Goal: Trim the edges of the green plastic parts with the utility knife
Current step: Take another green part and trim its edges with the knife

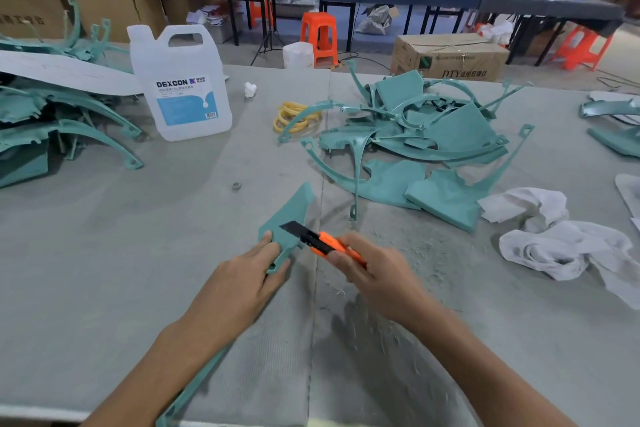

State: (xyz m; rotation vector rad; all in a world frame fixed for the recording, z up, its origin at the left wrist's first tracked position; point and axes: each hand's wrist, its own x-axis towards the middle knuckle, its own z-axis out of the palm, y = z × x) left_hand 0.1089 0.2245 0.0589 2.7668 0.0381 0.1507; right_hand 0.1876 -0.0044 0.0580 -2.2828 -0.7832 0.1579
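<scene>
A green plastic part (pixel 289 215) lies on the grey table in front of me, its wide flat end pointing away and a thin curved arm running back under my left forearm. My left hand (pixel 254 269) grips the near end of the flat piece. My right hand (pixel 367 270) holds the orange utility knife (pixel 325 244); its black blade lies against the part's right edge. A heap of green parts (pixel 422 146) sits at the right centre. Another pile of green parts (pixel 52 125) sits at the far left.
A white DEXCON jug (pixel 183 87) stands behind left. Yellow rings (pixel 294 118) lie beside the heap, white rags (pixel 561 239) at the right, and plastic shavings (pixel 398 243) are scattered near my right hand. Beyond the table stand cardboard boxes (pixel 450 55) and orange stools (pixel 318 35).
</scene>
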